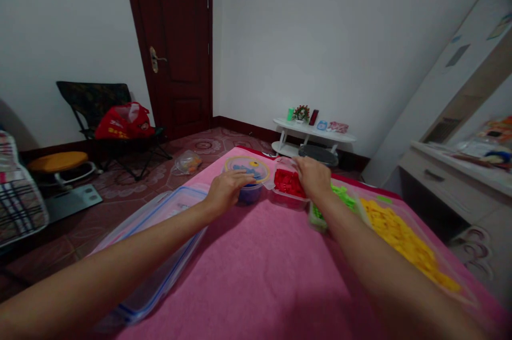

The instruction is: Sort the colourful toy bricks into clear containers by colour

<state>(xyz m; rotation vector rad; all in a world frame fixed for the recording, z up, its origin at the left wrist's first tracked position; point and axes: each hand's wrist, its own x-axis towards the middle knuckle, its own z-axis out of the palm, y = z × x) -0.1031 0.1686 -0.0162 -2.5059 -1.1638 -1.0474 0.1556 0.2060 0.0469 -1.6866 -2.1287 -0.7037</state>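
My left hand [227,191] reaches to a round tub [250,193] with a yellow-edged clear lid and blue contents. Its fingers are stretched out over the lid's near right edge. My right hand [314,175] is closed at the right side of a clear rectangular box of red pieces [287,182]. Its fingertips are mostly hidden, so I cannot make out what they pinch. A clear plastic flap [283,160] shows at that box's far edge. Partly behind my right forearm stands a box of bright green pieces [319,217]. Yellow pieces [400,233] fill a long clear container further right.
A large clear bin or lid with a blue rim [160,233] lies along the left side of the pink-covered table [256,281]. Beyond it are a folding chair with a red bag [124,122] and a round stool [58,161]. A white shelf [314,131] stands behind; drawers [440,180] flank the right.
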